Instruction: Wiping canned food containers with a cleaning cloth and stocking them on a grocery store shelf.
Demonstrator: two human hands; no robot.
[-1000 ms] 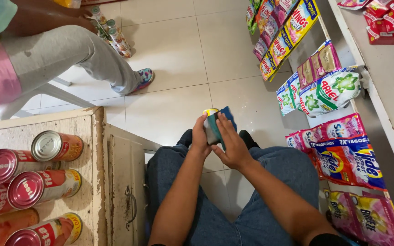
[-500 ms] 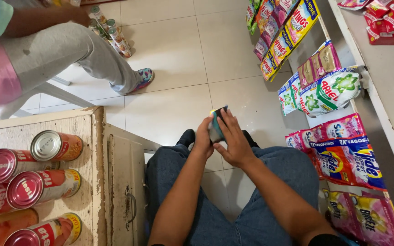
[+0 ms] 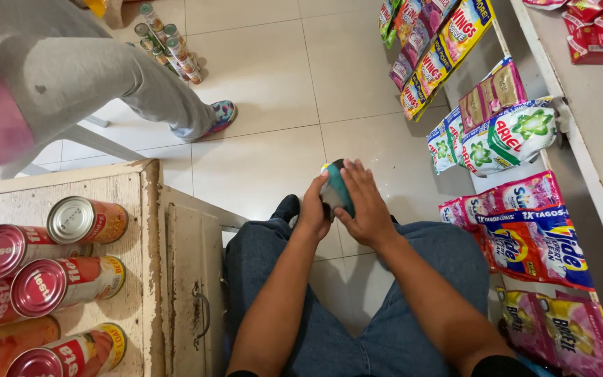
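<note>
I sit with my knees in blue jeans (image 3: 413,293) below me. Both hands meet over my lap around a small teal and dark object (image 3: 336,187) whose kind I cannot tell. My left hand (image 3: 313,207) cups its left side. My right hand (image 3: 364,202) lies over its right side, fingers spread across it. Most of the object is hidden between the palms.
A worn wooden cabinet (image 3: 144,230) at my left carries several red cans (image 3: 71,276) lying on their sides. Shelves at the right (image 3: 581,153) hold hanging detergent sachets (image 3: 511,136). Another person in grey trousers (image 3: 106,77) sits ahead left, bottles (image 3: 169,42) by their feet.
My hands have turned the small object between them; my right hand now covers more of it. The camera view has shifted slightly.
</note>
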